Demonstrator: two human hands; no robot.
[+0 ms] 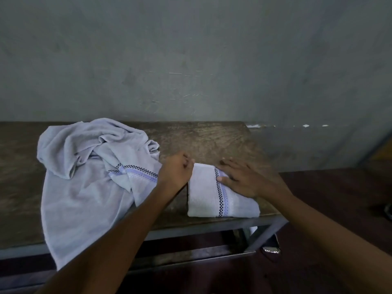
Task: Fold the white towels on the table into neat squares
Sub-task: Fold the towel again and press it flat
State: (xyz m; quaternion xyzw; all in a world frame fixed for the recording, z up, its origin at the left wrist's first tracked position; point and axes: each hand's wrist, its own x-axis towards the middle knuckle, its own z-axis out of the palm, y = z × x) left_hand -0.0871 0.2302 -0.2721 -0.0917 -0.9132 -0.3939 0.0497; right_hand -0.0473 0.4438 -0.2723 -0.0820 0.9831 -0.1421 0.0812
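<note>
desk: what do the hands show?

operator: my left hand (pixel 176 174) curls its fingers on the far left corner of the folded towel (pixel 206 200), pinching it, i judge, to tug that edge square. my right hand (pixel 240 180) lies flat, fingers spread over the striped band, pinning the layers so they don't slide.

desk: and where is the work?

operator: that square sits at the right front edge of the table (pixel 212 139), nearly finished, i'd say. the crumpled towel (pixel 84 187) waits just to its left, one end hanging over the front rail, within reach for the next fold. a grey wall (pixel 191 60) stands behind.
</note>
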